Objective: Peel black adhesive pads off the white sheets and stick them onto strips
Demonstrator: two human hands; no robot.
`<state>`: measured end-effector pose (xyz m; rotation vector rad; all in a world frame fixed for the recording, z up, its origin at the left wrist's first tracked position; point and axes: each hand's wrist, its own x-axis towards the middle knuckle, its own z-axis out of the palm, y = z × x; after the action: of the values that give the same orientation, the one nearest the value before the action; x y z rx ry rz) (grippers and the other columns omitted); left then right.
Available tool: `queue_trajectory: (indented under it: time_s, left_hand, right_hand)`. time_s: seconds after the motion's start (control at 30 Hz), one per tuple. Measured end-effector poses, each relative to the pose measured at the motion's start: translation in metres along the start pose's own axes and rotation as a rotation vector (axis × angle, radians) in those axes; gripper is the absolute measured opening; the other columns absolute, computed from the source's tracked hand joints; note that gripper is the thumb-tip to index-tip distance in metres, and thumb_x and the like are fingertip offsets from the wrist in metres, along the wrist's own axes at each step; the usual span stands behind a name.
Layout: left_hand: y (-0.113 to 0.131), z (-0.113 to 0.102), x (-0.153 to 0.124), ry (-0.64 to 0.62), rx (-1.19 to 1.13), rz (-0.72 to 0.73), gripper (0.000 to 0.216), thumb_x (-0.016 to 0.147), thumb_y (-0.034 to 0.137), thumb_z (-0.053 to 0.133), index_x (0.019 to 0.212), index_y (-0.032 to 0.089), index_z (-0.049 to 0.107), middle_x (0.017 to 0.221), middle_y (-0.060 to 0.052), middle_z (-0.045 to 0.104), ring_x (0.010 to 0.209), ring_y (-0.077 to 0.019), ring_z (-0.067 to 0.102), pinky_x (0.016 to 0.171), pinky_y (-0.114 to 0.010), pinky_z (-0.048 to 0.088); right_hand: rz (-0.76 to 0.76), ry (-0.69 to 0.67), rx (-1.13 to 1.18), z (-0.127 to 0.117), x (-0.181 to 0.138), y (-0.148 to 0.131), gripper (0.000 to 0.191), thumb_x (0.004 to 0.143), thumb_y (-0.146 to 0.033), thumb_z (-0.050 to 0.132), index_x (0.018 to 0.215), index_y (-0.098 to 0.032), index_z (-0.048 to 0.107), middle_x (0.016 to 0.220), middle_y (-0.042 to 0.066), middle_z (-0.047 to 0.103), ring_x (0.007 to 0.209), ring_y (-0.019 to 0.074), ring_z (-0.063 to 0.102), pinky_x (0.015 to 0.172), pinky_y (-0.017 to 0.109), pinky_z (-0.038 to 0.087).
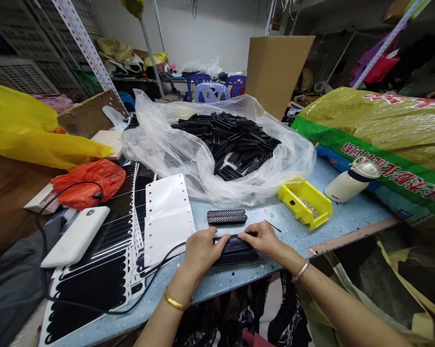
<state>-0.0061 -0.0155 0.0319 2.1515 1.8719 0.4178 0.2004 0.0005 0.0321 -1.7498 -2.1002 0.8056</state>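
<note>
At the table's front edge, my left hand (204, 249) closes thumb and fingers on the left end of a thin black strip (232, 239). The fingers of my right hand (263, 238) pinch the same strip near its right end. Under and in front of it lie more long, flat black pieces (237, 258), partly covered by my hands. Just beyond my fingers is a stack of black perforated pieces (227, 217). A thin dark rod (272, 226) lies beyond my right hand.
An open clear plastic bag (159, 144) holds many black comb-like pieces (235, 140). To the right stand a yellow bin (298, 205) with small metal parts and a white bottle (350, 180). White sheets (169, 217), black-striped sheets (90, 279), a power bank (76, 236) and its cable lie left.
</note>
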Motion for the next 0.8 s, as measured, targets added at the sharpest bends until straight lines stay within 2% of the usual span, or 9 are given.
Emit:
queue_trajectory:
  time_s: [0.1, 0.2, 0.3, 0.4, 0.53, 0.63, 0.67, 0.73, 0.8]
  left_hand:
    - [0.002, 0.003, 0.007, -0.093, -0.028, -0.033, 0.046, 0.083, 0.06, 0.054, 0.081, 0.019, 0.075, 0.074, -0.012, 0.074, 0.077, -0.0284, 0.07, 0.063, -0.031, 0.044]
    - [-0.004, 0.005, 0.006, -0.112, -0.19, -0.038, 0.037, 0.085, 0.053, 0.055, 0.084, 0.023, 0.077, 0.077, -0.007, 0.076, 0.077, -0.024, 0.07, 0.066, -0.029, 0.044]
    - [-0.013, 0.006, 0.001, -0.08, -0.33, -0.048, 0.033, 0.085, 0.047, 0.056, 0.096, 0.023, 0.077, 0.08, -0.005, 0.077, 0.074, -0.0219, 0.07, 0.068, -0.029, 0.048]
    - [-0.019, 0.009, -0.001, -0.038, -0.414, -0.022, 0.035, 0.085, 0.041, 0.056, 0.106, 0.02, 0.074, 0.09, -0.007, 0.078, 0.082, -0.0233, 0.072, 0.074, -0.031, 0.052]
    - [-0.023, 0.011, -0.007, 0.002, -0.479, 0.04, 0.032, 0.087, 0.032, 0.051, 0.104, 0.02, 0.075, 0.103, -0.008, 0.076, 0.097, -0.0247, 0.071, 0.084, -0.034, 0.054]
    - [-0.024, 0.003, -0.018, 0.093, -0.503, 0.004, 0.035, 0.087, 0.028, 0.046, 0.105, 0.018, 0.074, 0.097, -0.009, 0.077, 0.087, -0.024, 0.073, 0.079, -0.035, 0.056]
    - [-0.026, -0.001, -0.022, 0.135, -0.515, -0.008, 0.036, 0.087, 0.028, 0.045, 0.106, 0.017, 0.073, 0.094, -0.009, 0.078, 0.084, -0.0234, 0.074, 0.076, -0.034, 0.057]
    - [-0.033, -0.012, -0.027, 0.249, -0.542, -0.02, 0.033, 0.086, 0.029, 0.048, 0.103, 0.018, 0.074, 0.093, -0.008, 0.078, 0.083, -0.0218, 0.074, 0.073, -0.031, 0.058]
    - [-0.046, -0.025, -0.028, 0.408, -0.561, -0.123, 0.031, 0.085, 0.032, 0.051, 0.099, 0.018, 0.074, 0.093, -0.009, 0.078, 0.083, -0.0216, 0.073, 0.069, -0.029, 0.058]
  right_hand:
    - [-0.018, 0.02, -0.017, 0.001, -0.001, 0.002, 0.036, 0.083, -0.043, 0.059, 0.067, -0.017, 0.077, 0.058, 0.003, 0.068, 0.055, 0.0135, 0.054, 0.052, 0.024, 0.03]
    - [-0.033, 0.009, 0.046, 0.001, -0.001, 0.005, 0.034, 0.084, -0.04, 0.057, 0.07, -0.017, 0.077, 0.061, 0.003, 0.07, 0.056, 0.014, 0.055, 0.054, 0.024, 0.032]
    - [-0.056, -0.001, 0.11, 0.001, -0.001, 0.009, 0.031, 0.084, -0.034, 0.054, 0.071, -0.017, 0.076, 0.062, 0.002, 0.069, 0.057, 0.0139, 0.055, 0.054, 0.023, 0.033]
    - [-0.104, 0.013, 0.097, 0.0, -0.003, 0.011, 0.036, 0.085, -0.03, 0.049, 0.06, -0.016, 0.069, 0.054, 0.0, 0.061, 0.053, 0.0123, 0.051, 0.053, 0.022, 0.033]
    - [-0.084, 0.008, 0.161, -0.002, -0.009, 0.019, 0.037, 0.086, -0.034, 0.043, 0.064, -0.016, 0.067, 0.05, 0.001, 0.058, 0.049, 0.0134, 0.052, 0.05, 0.023, 0.036]
    - [0.006, 0.0, 0.283, -0.008, -0.01, 0.029, 0.04, 0.085, -0.038, 0.038, 0.083, -0.015, 0.07, 0.052, 0.002, 0.061, 0.042, 0.0158, 0.054, 0.045, 0.025, 0.041]
    - [0.012, 0.089, 0.265, -0.011, -0.008, 0.031, 0.041, 0.084, -0.038, 0.038, 0.089, -0.014, 0.071, 0.05, 0.001, 0.061, 0.04, 0.0166, 0.053, 0.044, 0.026, 0.041]
    - [-0.036, 0.26, 0.197, -0.017, 0.003, 0.026, 0.038, 0.081, -0.039, 0.044, 0.086, -0.014, 0.072, 0.051, 0.003, 0.061, 0.046, 0.0195, 0.058, 0.048, 0.029, 0.045]
    - [-0.116, 0.313, 0.192, -0.02, 0.022, 0.006, 0.035, 0.08, -0.038, 0.047, 0.081, -0.015, 0.073, 0.055, 0.005, 0.065, 0.053, 0.0209, 0.062, 0.052, 0.029, 0.047]
